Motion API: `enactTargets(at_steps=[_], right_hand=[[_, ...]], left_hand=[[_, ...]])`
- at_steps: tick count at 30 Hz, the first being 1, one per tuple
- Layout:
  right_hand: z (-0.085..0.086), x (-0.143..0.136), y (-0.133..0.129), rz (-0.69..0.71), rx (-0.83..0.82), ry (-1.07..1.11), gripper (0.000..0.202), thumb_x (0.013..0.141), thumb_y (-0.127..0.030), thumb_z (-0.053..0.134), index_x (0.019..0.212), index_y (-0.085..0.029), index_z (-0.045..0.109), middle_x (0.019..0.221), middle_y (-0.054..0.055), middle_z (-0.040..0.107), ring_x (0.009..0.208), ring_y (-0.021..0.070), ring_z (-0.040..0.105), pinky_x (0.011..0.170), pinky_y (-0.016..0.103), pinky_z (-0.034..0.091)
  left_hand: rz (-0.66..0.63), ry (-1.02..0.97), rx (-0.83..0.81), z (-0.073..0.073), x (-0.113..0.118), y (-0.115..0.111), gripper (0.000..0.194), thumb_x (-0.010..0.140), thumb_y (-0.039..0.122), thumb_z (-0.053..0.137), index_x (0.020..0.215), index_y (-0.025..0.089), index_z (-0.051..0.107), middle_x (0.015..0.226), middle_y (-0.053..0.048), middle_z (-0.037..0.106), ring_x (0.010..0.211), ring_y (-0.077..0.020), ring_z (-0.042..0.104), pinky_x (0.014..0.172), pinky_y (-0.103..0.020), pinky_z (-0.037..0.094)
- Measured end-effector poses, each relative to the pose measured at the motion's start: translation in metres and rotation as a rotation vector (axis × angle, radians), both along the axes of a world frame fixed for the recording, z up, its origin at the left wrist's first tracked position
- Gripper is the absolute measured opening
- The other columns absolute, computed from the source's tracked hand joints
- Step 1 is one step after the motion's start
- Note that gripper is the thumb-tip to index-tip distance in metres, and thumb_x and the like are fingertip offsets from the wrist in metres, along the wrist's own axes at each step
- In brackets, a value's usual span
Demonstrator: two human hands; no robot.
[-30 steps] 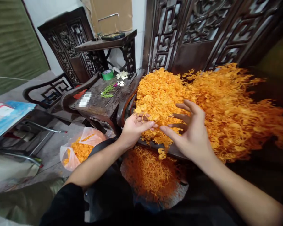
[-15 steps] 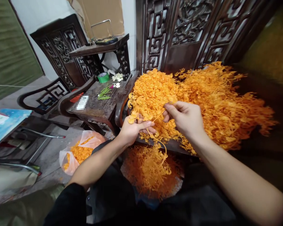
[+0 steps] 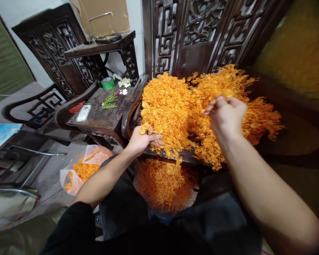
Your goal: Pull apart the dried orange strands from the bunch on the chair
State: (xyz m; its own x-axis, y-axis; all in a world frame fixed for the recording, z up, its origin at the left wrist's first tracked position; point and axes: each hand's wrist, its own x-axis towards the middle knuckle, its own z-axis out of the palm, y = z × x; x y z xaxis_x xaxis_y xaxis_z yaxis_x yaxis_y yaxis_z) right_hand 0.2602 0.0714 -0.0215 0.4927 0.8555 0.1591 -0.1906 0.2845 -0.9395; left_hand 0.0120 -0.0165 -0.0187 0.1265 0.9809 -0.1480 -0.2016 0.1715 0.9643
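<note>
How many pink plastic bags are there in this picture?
1: the pink bag is on the floor in the picture's left part, with orange pieces inside. Others may be hidden.

No words, numbers, brands or signs could be read. A white, rectangular item [image 3: 83,112] near the left edge of the dark wooden top [image 3: 95,122] was masked by coarse squares, so any print on it was hidden. On the green roll of tape [image 3: 107,83], toward that top's back edge, no lettering could be made out. The blue-patterned tabletop [image 3: 5,136] may have carried print, but it was too unclear to tell.
</note>
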Motion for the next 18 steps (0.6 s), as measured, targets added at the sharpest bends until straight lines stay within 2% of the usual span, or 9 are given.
enactTargets(at_steps=[2, 4, 6, 9, 14, 16, 18], right_hand=[[-0.005, 0.018, 0.005, 0.019, -0.038, 0.040, 0.016, 0.095, -0.018, 0.062, 0.079, -0.019, 0.058, 0.067, -0.002, 0.062, 0.047, 0.0081, 0.057, 0.044, 0.020, 0.047], [-0.012, 0.022, 0.000, 0.206, -0.092, -0.048, 0.014, 0.093, -0.024, 0.068, 0.082, -0.018, 0.062, 0.074, 0.002, 0.067, 0.053, 0.0105, 0.062, 0.048, 0.023, 0.052], [-0.020, 0.014, -0.009, 0.427, -0.155, -0.142, 0.019, 0.090, -0.031, 0.073, 0.082, -0.017, 0.064, 0.078, 0.004, 0.070, 0.057, 0.0128, 0.065, 0.053, 0.027, 0.056], [-0.030, -0.006, -0.019, 0.618, -0.222, -0.153, 0.028, 0.086, -0.040, 0.077, 0.080, -0.018, 0.062, 0.080, 0.005, 0.071, 0.059, 0.0134, 0.066, 0.053, 0.027, 0.056], [-0.039, -0.021, -0.013, 0.757, -0.222, -0.090, 0.034, 0.080, -0.045, 0.081, 0.082, -0.019, 0.060, 0.079, 0.002, 0.068, 0.056, 0.0106, 0.058, 0.050, 0.025, 0.050], [-0.041, -0.024, -0.007, 0.764, -0.213, -0.125, 0.032, 0.081, -0.046, 0.080, 0.083, -0.019, 0.061, 0.082, 0.002, 0.068, 0.057, 0.0107, 0.057, 0.050, 0.025, 0.048], [-0.044, -0.031, 0.002, 0.710, -0.214, -0.241, 0.029, 0.081, -0.045, 0.077, 0.085, -0.018, 0.067, 0.084, 0.003, 0.070, 0.059, 0.0115, 0.058, 0.051, 0.025, 0.048]], left_hand=[[0.000, -0.014, -0.022, -0.002, -0.003, 0.000, 0.058, 0.055, 0.029, 0.095, 0.068, 0.019, 0.040, 0.067, -0.006, 0.073, 0.060, -0.0242, 0.076, 0.054, -0.028, 0.061], [0.012, -0.038, -0.029, -0.003, -0.004, 0.002, 0.056, 0.056, 0.027, 0.095, 0.071, 0.019, 0.041, 0.068, -0.006, 0.074, 0.060, -0.0230, 0.076, 0.055, -0.027, 0.061], [0.024, -0.052, -0.030, -0.003, -0.003, 0.004, 0.054, 0.057, 0.024, 0.094, 0.073, 0.019, 0.042, 0.071, -0.007, 0.075, 0.061, -0.0214, 0.076, 0.056, -0.026, 0.061], [0.022, -0.051, -0.033, -0.004, -0.001, 0.005, 0.047, 0.060, 0.022, 0.092, 0.073, 0.017, 0.046, 0.076, -0.008, 0.077, 0.062, -0.0192, 0.076, 0.058, -0.025, 0.060], [0.017, -0.035, -0.002, -0.006, -0.003, 0.004, 0.039, 0.064, 0.025, 0.091, 0.077, 0.016, 0.055, 0.075, -0.005, 0.077, 0.065, -0.0196, 0.077, 0.063, -0.027, 0.063], [0.025, -0.042, -0.001, -0.006, -0.006, 0.004, 0.041, 0.063, 0.026, 0.092, 0.078, 0.016, 0.055, 0.076, -0.005, 0.077, 0.064, -0.0196, 0.077, 0.063, -0.028, 0.063], [0.034, -0.040, -0.001, -0.005, -0.009, 0.002, 0.045, 0.062, 0.026, 0.093, 0.077, 0.017, 0.052, 0.076, -0.005, 0.078, 0.063, -0.0191, 0.076, 0.062, -0.028, 0.064]])
